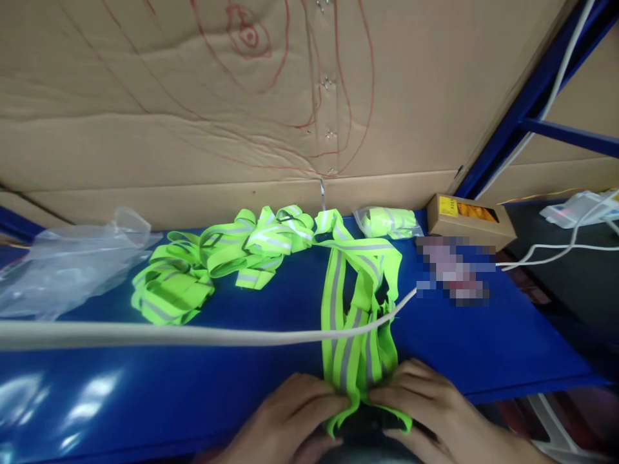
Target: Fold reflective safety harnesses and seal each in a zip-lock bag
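At the bottom of the head view, my left hand and my right hand both pinch a neon yellow-green reflective strap with grey stripes. The strap hangs in several lengths from a metal hook at the back and runs down between my hands. Two short ends curl out below my fingers. A dark rounded shape covers part of the fingertips. To the left lies a loose heap of the same reflective straps, untouched by either hand.
A white cable crosses in front of the straps. Behind stand a clear bag of folded straps and a cardboard box. A crumpled plastic bag lies left on the blue table. A cardboard wall closes the back.
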Demonstrator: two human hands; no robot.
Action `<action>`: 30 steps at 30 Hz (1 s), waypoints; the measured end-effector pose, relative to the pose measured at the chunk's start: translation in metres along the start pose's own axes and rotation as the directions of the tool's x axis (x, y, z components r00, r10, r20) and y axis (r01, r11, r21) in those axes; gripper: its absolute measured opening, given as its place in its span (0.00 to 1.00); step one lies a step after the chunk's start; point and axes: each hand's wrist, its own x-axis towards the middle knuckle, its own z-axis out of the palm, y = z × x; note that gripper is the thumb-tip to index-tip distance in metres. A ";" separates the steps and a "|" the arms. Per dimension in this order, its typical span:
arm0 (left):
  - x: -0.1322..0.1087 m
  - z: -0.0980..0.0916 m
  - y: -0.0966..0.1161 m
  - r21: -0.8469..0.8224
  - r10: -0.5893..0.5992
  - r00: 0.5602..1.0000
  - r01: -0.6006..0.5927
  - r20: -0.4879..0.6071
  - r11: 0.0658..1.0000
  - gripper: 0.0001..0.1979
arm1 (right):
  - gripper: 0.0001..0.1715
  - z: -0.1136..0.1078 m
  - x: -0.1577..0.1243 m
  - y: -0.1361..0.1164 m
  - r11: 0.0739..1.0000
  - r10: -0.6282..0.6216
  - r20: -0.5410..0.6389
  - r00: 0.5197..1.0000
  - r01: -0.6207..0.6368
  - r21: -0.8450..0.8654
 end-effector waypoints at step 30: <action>0.022 0.008 0.017 0.104 -0.011 0.972 0.037 -0.235 0.994 0.08 | 0.20 0.000 0.006 0.008 0.996 0.084 -0.019 0.996 -0.084 0.008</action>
